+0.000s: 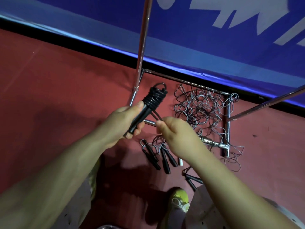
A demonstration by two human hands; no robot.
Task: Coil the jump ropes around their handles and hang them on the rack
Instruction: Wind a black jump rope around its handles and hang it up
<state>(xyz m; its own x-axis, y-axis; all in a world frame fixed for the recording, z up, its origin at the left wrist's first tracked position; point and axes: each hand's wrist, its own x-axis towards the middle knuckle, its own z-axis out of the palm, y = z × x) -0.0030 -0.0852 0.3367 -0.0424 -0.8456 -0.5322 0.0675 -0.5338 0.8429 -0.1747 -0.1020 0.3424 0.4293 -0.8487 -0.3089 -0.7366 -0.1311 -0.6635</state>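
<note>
Forearms reach out, left hand [127, 119] gripping coiled handles [148, 106] beside rack [142, 38].

Views: one, head-worn, wide-angle.
Position: above both forearms, close behind the left hand [127, 119] and right hand [175, 131].
Facing: forward and steeply down onto the red floor [57, 83].
Nearness: hands mid-frame; beyond the fingertips, rack base [228, 123] and blue banner [214, 38].
Lower edge: a shoe [180, 199].
Overlap: none, single view.
</note>
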